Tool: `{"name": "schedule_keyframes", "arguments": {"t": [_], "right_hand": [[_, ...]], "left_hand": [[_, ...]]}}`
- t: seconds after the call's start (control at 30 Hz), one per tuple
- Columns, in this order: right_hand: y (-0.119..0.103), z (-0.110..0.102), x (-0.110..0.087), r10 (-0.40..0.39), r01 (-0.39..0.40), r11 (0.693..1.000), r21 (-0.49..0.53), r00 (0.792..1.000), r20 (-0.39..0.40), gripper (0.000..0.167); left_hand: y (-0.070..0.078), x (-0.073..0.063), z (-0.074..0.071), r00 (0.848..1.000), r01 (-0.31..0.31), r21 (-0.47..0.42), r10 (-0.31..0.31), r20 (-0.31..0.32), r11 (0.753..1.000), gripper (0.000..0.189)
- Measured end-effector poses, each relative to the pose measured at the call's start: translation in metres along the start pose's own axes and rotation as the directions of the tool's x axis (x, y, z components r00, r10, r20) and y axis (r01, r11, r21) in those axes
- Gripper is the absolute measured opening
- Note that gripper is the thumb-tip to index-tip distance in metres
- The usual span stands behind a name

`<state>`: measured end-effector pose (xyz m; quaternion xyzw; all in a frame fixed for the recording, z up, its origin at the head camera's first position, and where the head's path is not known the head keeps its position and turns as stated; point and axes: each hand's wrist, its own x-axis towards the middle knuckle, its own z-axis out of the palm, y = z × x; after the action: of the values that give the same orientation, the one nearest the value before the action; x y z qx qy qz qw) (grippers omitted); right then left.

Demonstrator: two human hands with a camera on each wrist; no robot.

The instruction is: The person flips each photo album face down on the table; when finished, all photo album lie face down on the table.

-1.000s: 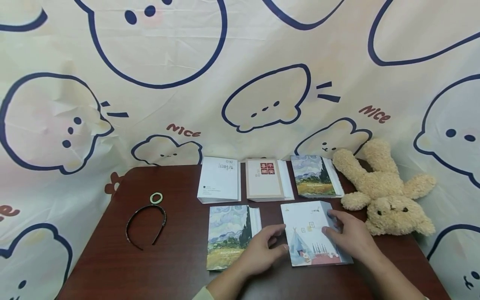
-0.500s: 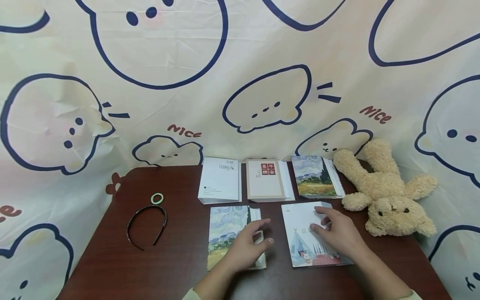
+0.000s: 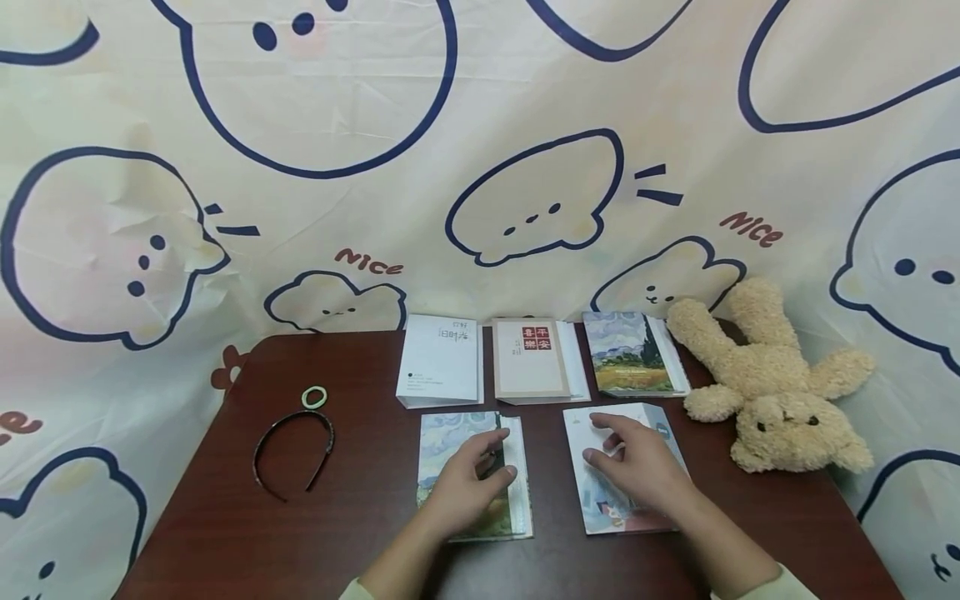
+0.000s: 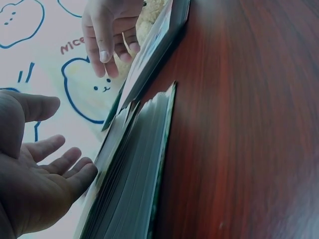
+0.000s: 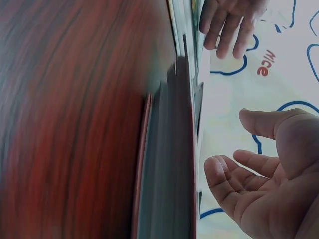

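Note:
My left hand (image 3: 468, 487) hovers over a photo album (image 3: 453, 433) with a painted landscape cover, front left of the group. Its fingers are loosely bent, with nothing between them; the left wrist view shows them beside the album's page edges (image 4: 134, 164). To the right, my right hand (image 3: 645, 462) is above a pale blue album (image 3: 622, 518) with a tent drawing, hiding part of its cover. In the right wrist view the thumb and fingers stand apart, holding nothing, beside that album's thick pages (image 5: 167, 164). Both albums lie flat on the table.
Behind stand a white album (image 3: 438, 358), a beige album with red characters (image 3: 528, 358) and another landscape album (image 3: 622, 358). A plush toy (image 3: 780, 392) lies at the right. A black headband (image 3: 258, 450) and a green ring (image 3: 314, 389) are on the left of the brown table (image 3: 225, 533).
Both hands have come away from the tent album's edges and moved left. The left is now over the landscape album, the right over the middle of the tent album. The albums stay in place.

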<state>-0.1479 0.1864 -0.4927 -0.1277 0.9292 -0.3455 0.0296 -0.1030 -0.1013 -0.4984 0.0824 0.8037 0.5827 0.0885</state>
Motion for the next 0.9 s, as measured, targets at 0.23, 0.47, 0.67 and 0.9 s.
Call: {"name": "schedule_keyframes", "arguments": {"t": [0.23, 0.47, 0.67, 0.9], "right_hand": [[-0.016, 0.017, 0.002, 0.028, -0.029, 0.998, 0.051, 0.999, 0.028, 0.055], [-0.029, 0.030, 0.002, 0.036, -0.043, 0.993, 0.107, 0.997, 0.065, 0.056], [-0.037, 0.041, 0.003, -0.004, -0.009, 0.991, 0.134, 0.995, 0.095, 0.057], [-0.042, 0.051, 0.003, -0.052, 0.030, 0.987, 0.160, 0.989, 0.140, 0.059]], "left_hand": [[0.001, -0.005, -0.014, 0.999, 0.002, 0.003, -0.002, -0.037, 1.000, 0.055], [-0.004, -0.009, -0.025, 0.995, -0.006, 0.008, 0.007, -0.102, 1.000, 0.055], [-0.007, -0.015, -0.036, 0.983, 0.023, 0.087, -0.006, -0.184, 0.996, 0.054], [-0.009, -0.020, -0.048, 0.970, 0.057, 0.110, -0.029, -0.239, 0.992, 0.054]]}}
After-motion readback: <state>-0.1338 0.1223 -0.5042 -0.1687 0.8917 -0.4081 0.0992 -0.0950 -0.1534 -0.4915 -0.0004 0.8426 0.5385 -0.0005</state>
